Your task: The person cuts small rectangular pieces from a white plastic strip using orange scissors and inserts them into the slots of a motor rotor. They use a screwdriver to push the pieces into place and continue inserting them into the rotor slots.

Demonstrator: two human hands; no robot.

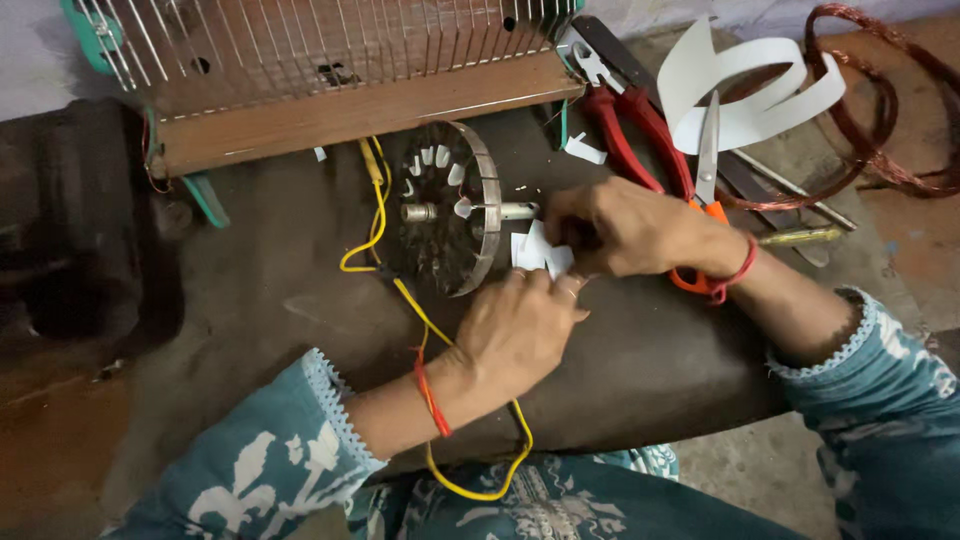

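A round metal motor core (447, 207) with slots and a shaft stands on its edge on the dark work surface (280, 290). White paper slips sit in several of its slots. Just right of it, my left hand (520, 325) and my right hand (620, 228) meet on a small folded piece of white paper (538, 250), pinching it between the fingers of both. A yellow wire (378, 215) runs from the core down under my left wrist toward my lap.
A wire cage on a wooden base (330, 110) stands at the back. Red-handled pliers (625, 130), orange-handled scissors (706, 160), curled white paper strips (750, 90) and a coil of copper wire (890, 120) lie to the right. A screwdriver (800, 237) lies near my right wrist.
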